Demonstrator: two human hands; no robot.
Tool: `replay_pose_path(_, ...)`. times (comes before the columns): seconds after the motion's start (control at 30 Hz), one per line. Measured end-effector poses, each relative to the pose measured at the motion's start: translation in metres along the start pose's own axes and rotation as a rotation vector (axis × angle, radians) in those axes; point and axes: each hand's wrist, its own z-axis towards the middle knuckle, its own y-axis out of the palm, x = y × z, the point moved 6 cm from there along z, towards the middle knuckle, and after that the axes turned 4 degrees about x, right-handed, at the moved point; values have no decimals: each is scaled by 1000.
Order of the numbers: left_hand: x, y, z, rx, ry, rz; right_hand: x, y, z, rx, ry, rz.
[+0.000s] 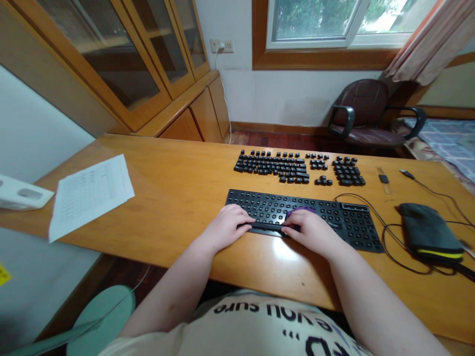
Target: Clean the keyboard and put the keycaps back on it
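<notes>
A black keyboard (pixel 356 230) with its keycaps off lies on the desk in front of me, its bare key sockets showing. Along its front edge is a long black space bar (pixel 266 226). My left hand (pixel 230 223) pinches the left end of this bar between thumb and fingers. At the bar's right end, my right hand (pixel 309 228) has its thumb and fingers closed on it. Something purple (pixel 301 210) shows behind the right fingers, mostly hidden; I cannot make out its kind. Loose black keycaps (pixel 272 163) are laid out in keyboard order beyond the keyboard.
Printed papers (pixel 92 190) lie at the left by a white object (pixel 24 193). On the right are a dark pouch (pixel 426 230), a looped cable (pixel 388 237), a USB plug (pixel 407 173) and a small clear strip (pixel 384 179). An office chair (pixel 365 111) stands beyond the wooden desk (pixel 166 198).
</notes>
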Motion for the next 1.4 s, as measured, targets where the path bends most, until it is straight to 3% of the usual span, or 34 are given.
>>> replay_pose_path(0.43, 1, -1, 0, -1, 34, -44, 0, 1, -1, 19, 20, 9)
replay_pose_path(1.4, 10, 1, 2, -24, -10, 122, -4, 7, 0, 3, 5, -68)
